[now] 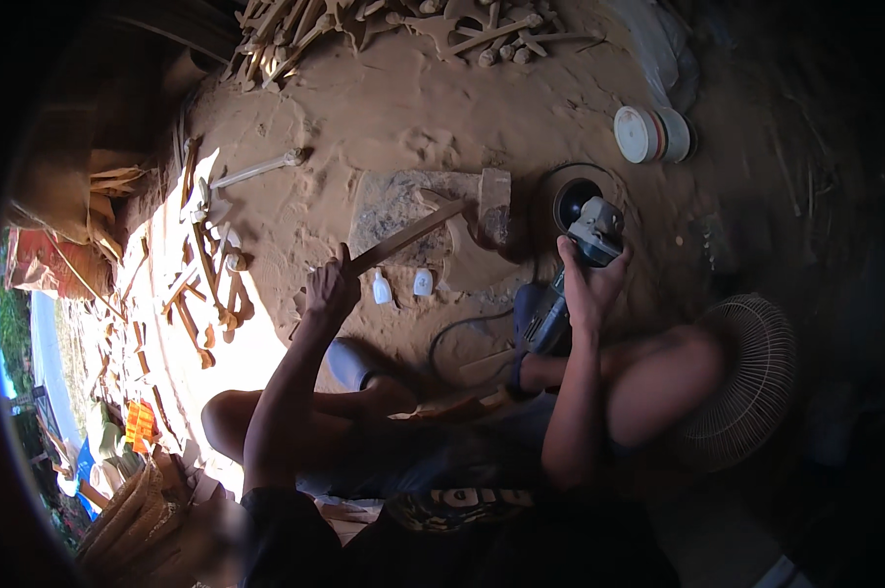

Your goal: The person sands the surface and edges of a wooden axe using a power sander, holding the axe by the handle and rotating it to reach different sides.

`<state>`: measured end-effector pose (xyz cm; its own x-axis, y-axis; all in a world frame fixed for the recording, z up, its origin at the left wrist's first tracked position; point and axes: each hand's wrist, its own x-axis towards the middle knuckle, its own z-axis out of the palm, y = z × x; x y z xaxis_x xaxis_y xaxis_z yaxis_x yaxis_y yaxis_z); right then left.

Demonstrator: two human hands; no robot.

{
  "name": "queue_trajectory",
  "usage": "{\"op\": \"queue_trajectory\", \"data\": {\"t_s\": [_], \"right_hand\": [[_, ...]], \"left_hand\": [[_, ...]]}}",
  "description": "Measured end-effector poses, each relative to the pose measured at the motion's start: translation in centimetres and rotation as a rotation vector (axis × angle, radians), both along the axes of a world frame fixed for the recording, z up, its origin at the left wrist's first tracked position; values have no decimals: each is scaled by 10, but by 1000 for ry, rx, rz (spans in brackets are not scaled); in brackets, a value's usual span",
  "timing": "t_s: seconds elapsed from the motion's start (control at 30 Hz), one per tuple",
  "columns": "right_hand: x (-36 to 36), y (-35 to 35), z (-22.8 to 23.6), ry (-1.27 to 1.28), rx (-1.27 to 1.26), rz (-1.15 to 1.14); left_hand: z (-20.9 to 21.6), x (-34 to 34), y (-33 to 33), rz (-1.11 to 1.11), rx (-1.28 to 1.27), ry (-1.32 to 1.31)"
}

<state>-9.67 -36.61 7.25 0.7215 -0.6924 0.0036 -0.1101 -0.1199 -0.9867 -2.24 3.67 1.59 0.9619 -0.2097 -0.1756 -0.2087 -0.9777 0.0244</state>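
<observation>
My left hand [332,291] is closed around one end of a long wooden piece [408,235]. Its straight shaft slants up to the right, and its far end flares into curved points over a worn, dusty block [389,196]. In my right hand [593,289] is an angle grinder [597,227], held by its head, with the round dark disc [572,203] facing up and left. The grinder's body [548,325] points down between my hand and my foot. Disc and wood are apart. Two small white plastic pieces [382,287] lie just below the wood.
Carved wooden pieces form a heap [403,24] at the far side; more sticks [202,245] lie in sunlight at left. A white tub [639,134] rests on its side at far right. A wire fan guard [751,377] stands beside my right knee. A cable [438,343] loops near my feet.
</observation>
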Motion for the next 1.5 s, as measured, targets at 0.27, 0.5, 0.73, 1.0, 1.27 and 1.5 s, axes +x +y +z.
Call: {"op": "queue_trajectory", "data": {"t_s": [0.27, 0.5, 0.73, 1.0, 1.27, 1.5], "right_hand": [[-16, 62, 12, 289, -355, 315], [-6, 102, -22, 314, -426, 618], [20, 129, -9, 412, -574, 816], [18, 143, -28, 366, -445, 895], [27, 137, -26, 364, -764, 789], [44, 126, -7, 529, -793, 751]], "left_hand": [[-57, -38, 7, -308, -113, -406], [-62, -23, 10, -148, -258, -13], [-77, -29, 12, -180, -303, -96], [-118, -34, 23, -178, -248, -245], [-87, -18, 17, -133, -353, 45], [-85, -28, 21, -169, -316, -51]]}}
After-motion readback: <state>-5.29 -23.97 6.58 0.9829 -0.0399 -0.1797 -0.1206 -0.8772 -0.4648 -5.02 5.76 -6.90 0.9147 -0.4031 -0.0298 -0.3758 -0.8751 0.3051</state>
